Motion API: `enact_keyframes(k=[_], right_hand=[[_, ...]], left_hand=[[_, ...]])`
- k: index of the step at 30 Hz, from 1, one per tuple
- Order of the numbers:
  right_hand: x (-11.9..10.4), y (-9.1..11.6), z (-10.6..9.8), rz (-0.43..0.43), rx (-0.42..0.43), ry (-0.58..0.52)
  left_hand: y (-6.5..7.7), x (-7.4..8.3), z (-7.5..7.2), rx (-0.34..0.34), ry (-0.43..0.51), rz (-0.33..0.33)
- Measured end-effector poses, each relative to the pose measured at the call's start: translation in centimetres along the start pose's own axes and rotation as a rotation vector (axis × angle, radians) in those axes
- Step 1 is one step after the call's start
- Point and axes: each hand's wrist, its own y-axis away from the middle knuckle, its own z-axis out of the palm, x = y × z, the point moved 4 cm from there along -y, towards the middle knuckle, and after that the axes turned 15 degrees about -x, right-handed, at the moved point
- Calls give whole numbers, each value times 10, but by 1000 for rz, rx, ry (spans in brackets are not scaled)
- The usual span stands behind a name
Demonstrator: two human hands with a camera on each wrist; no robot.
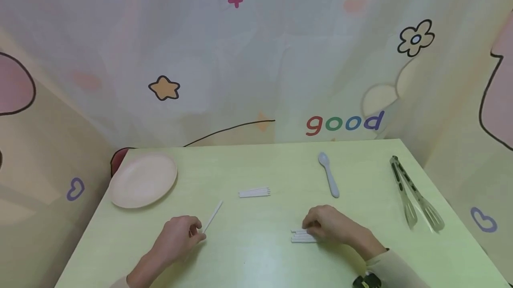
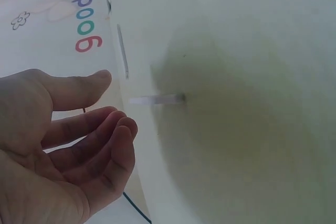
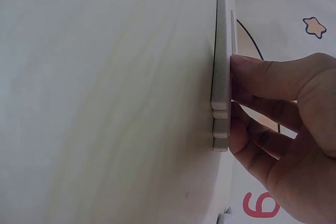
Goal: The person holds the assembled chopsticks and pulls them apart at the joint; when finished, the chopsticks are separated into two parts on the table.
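Note:
My left hand [image 1: 180, 234] hovers low over the table. In the left wrist view its thumb stands apart from its loosely bent fingers [image 2: 123, 140], with nothing between them. Just beyond the fingertips a single white stick [image 1: 213, 217] lies slanted; it shows blurred [image 2: 157, 99] in the left wrist view. My right hand [image 1: 330, 225] is down at a row of several white sticks [image 1: 302, 237], thumb and bent fingers at their upper side. In the right wrist view these sticks [image 3: 221, 51] lie side by side with staggered ends, and the hand covers part of them.
Another small group of white sticks [image 1: 254, 192] lies in the middle of the table. A pale plate [image 1: 143, 181] stands at the back left, a grey spoon [image 1: 329, 176] at the back right. Tongs [image 1: 413, 194] lie near the right edge. A printed curtain [image 1: 256, 56] hangs behind.

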Motion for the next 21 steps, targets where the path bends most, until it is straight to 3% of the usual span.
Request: enact_keyframes(k=[10,21], right_hand=[[1,0,4,15,-16,-50],[0,-1,1,16,-5,-40]], left_hand=[[8,-6,18,-36,-37,-21],[5,-11,20,-48,-6,-81]])
